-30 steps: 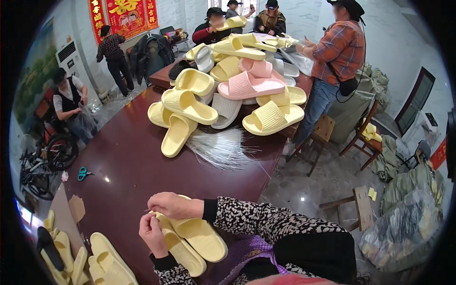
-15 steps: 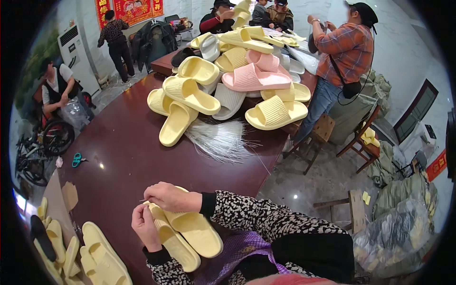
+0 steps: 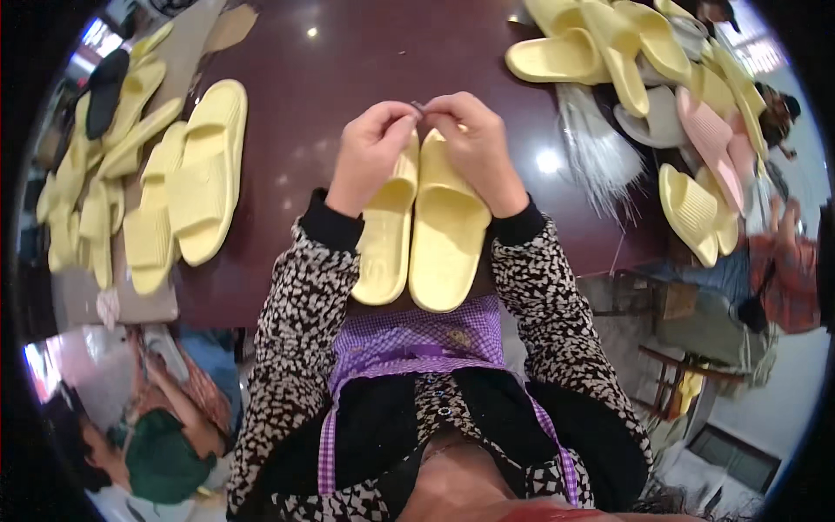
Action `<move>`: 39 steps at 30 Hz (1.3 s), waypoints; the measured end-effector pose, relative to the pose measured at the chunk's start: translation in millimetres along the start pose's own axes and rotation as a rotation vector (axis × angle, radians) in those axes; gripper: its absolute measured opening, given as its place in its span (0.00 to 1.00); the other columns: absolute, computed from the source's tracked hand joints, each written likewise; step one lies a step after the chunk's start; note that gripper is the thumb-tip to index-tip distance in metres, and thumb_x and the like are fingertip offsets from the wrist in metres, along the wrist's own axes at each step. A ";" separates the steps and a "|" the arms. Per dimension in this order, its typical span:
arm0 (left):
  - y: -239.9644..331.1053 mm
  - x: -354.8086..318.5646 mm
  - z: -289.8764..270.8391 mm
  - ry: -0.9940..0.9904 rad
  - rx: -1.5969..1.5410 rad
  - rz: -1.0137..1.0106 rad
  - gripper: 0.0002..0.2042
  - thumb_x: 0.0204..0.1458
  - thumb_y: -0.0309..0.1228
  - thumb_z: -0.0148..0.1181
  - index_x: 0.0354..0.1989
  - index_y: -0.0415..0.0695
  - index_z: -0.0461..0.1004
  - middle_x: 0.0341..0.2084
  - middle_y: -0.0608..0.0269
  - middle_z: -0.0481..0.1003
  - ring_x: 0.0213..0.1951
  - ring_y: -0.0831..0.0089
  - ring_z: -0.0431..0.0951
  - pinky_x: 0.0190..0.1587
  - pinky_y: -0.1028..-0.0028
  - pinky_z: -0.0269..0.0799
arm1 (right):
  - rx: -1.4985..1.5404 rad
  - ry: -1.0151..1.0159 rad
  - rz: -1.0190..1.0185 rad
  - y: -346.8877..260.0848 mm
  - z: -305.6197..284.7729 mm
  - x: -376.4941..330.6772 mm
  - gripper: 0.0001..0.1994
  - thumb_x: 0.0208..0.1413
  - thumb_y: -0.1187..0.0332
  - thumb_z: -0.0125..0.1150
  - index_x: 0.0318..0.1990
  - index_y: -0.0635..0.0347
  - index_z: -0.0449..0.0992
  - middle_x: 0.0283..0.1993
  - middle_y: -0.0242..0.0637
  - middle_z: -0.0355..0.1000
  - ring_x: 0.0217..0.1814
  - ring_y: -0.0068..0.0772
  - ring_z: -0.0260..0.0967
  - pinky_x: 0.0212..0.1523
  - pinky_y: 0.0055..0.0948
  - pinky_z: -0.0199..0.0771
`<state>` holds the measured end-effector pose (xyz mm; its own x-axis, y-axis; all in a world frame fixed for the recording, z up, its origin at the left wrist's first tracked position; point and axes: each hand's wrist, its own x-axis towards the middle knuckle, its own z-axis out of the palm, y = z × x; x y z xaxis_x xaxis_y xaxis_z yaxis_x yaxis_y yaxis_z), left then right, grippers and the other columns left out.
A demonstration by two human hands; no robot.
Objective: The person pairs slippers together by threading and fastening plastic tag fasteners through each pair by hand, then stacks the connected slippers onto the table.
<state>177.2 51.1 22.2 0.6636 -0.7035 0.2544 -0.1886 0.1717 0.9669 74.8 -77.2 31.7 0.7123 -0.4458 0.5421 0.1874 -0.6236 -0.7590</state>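
Here, pair of yellow slippers: side by side on the dark table, against the apron.
Left hand: fingertips pinched on a small fastener above the toes.
Right hand: pinching likewise.
Advice: keep toes level, pinch snug.

Left hand: raised at centre of view, knuckles up, fingers curled, thumb and forefinger pinched together at the tip. Right hand: mirrored pose, fingertips pinched and meeting those of the left. Both forearms: patterned sleeves, rising from the lower edge, converging toward the hands; wrists slightly bent.
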 end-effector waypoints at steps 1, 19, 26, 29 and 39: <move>0.2 -2.5 1.5 -0.043 -0.109 -0.024 0.07 0.58 0.25 0.53 0.39 0.36 0.75 0.26 0.71 0.73 0.27 0.87 0.69 0.30 0.85 0.65 | -0.031 0.004 0.013 -2.4 -2.0 -1.8 0.05 0.51 0.80 0.59 0.35 0.64 0.77 0.33 0.38 0.74 0.35 0.28 0.73 0.37 0.24 0.72; 12.7 2.8 1.6 -0.021 -0.119 -0.093 0.07 0.59 0.26 0.53 0.40 0.38 0.75 0.25 0.72 0.73 0.25 0.88 0.67 0.26 0.86 0.62 | -0.245 0.073 -0.208 -10.8 -9.7 2.7 0.04 0.45 0.77 0.63 0.30 0.60 0.77 0.27 0.35 0.74 0.30 0.34 0.71 0.34 0.32 0.67; 25.1 -1.5 13.5 -0.032 -0.001 -0.210 0.08 0.59 0.26 0.52 0.39 0.37 0.76 0.29 0.73 0.73 0.28 0.88 0.66 0.27 0.85 0.61 | -0.111 0.147 -0.279 -2.3 -16.2 -0.3 0.06 0.40 0.78 0.62 0.28 0.59 0.78 0.26 0.37 0.74 0.30 0.41 0.72 0.34 0.35 0.68; 11.6 -6.2 2.3 -0.093 0.063 -0.185 0.08 0.59 0.27 0.54 0.38 0.36 0.76 0.25 0.74 0.71 0.25 0.88 0.64 0.25 0.86 0.58 | -0.211 0.117 -0.306 -11.7 -14.1 -9.9 0.05 0.44 0.75 0.62 0.31 0.57 0.76 0.29 0.32 0.72 0.36 0.36 0.70 0.44 0.34 0.64; 5.3 -5.6 0.7 -0.088 -0.085 -0.118 0.06 0.58 0.27 0.55 0.37 0.36 0.75 0.25 0.73 0.70 0.25 0.87 0.65 0.27 0.85 0.59 | -0.178 0.039 -0.235 -15.2 -8.2 -11.4 0.04 0.46 0.70 0.62 0.31 0.56 0.74 0.29 0.31 0.70 0.37 0.34 0.68 0.46 0.34 0.61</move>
<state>171.9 55.5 25.9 0.6107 -0.7793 0.1404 -0.0488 0.1399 0.9890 58.3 -68.0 40.0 0.6360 -0.2983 0.7117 0.2201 -0.8138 -0.5378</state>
